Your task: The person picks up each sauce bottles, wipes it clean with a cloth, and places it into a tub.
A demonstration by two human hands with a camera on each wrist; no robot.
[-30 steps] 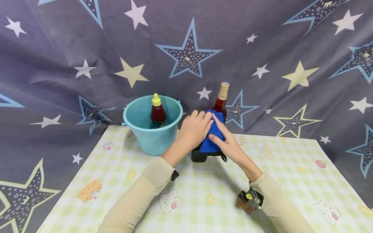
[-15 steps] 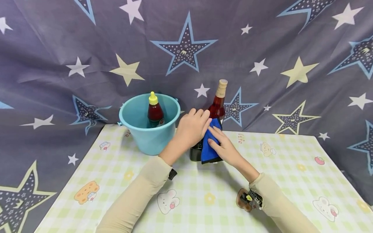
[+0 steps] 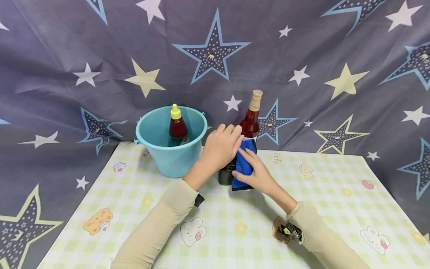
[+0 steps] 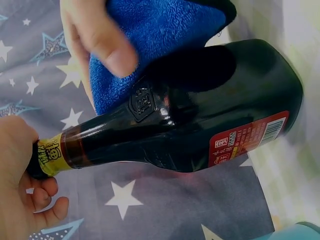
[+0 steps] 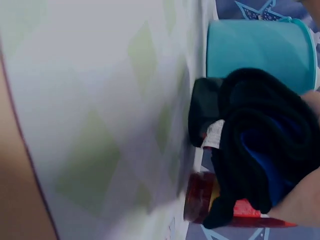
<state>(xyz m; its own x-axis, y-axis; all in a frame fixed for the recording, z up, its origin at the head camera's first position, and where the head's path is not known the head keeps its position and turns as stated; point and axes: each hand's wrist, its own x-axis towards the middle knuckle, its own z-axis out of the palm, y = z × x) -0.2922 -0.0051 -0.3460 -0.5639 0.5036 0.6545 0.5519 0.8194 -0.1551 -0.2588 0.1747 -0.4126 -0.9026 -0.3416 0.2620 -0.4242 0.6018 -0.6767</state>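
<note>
The left hand (image 3: 221, 145) holds the dark bottle (image 4: 195, 120) by its capped top, fingers curled round the neck in a narrow grip. The right hand (image 3: 256, 173) holds a folded blue cloth (image 3: 244, 164) between thumb and fingers, the cloth lying against the bottle's side (how firmly it presses, I cannot tell). The bottle looks to stand about upright on the checked table (image 3: 218, 231).

Taking the dark bottle as the centre of a clock in the head view, the right hand and cloth are at about three o'clock, the red bottle (image 3: 249, 124) is near at one, and the blue bucket (image 3: 173, 162), with a yellow-capped sauce bottle (image 3: 178, 127) inside, is at ten.

The likeliest trouble is a tip. The left hand has the bottle only at the very top, so a hard sideways push low down with the cloth could swing the base out towards nine o'clock. The red bottle is the next worry: nobody holds it, and a loose fold or a knuckle straying towards one o'clock could knock it over. Whether the cloth touches it, the views do not settle. The smooth glass could also let the cloth slip and bunch.
</note>
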